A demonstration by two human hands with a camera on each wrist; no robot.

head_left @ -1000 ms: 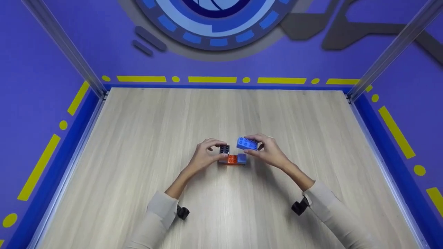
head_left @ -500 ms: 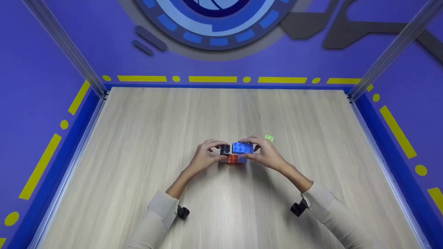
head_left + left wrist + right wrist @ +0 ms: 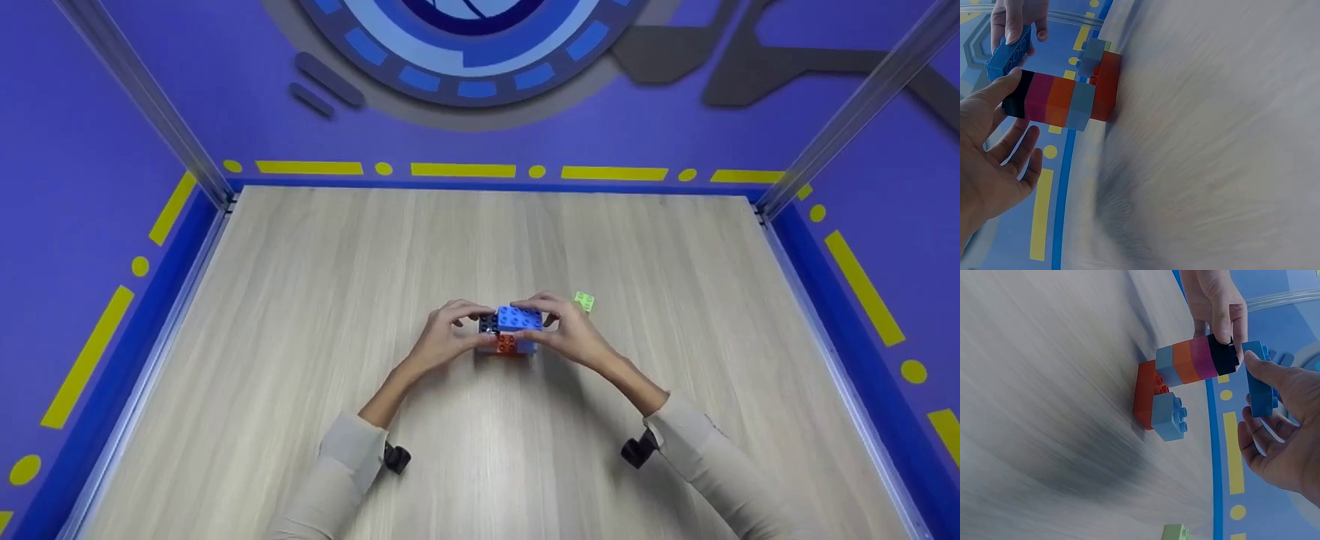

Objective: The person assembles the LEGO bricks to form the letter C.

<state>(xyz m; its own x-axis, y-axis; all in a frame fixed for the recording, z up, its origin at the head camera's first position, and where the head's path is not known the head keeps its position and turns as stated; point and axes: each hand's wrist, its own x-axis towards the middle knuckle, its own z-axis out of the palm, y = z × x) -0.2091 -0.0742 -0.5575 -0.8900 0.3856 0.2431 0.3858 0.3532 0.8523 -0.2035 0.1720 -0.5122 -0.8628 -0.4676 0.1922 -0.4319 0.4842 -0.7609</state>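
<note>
My left hand (image 3: 442,337) pinches the black brick (image 3: 1222,355) on top of a stack. Below it in the stack come a magenta brick (image 3: 1204,358), an orange brick (image 3: 1185,361) and a light blue brick (image 3: 1168,367). This stack rises from one end of a red base brick (image 3: 1144,396) lying on the table. A second light blue brick (image 3: 1167,417) sits on the base's other end, its studs bare. In my right hand (image 3: 581,335), a long blue brick (image 3: 517,318) is held between thumb and fingers, studs up, its end at the black brick's studs. Whether they touch, I cannot tell.
A light green brick (image 3: 584,301) lies on the wooden table (image 3: 337,247) just beyond my right hand. Blue printed walls (image 3: 480,142) stand at the back and both sides. Each wrist carries a small black camera, the left camera (image 3: 396,458) among them.
My right hand has brought the long blue brick leftward to the black brick at the stack's top. The green brick has come into sight behind that hand. My left hand stays put.
</note>
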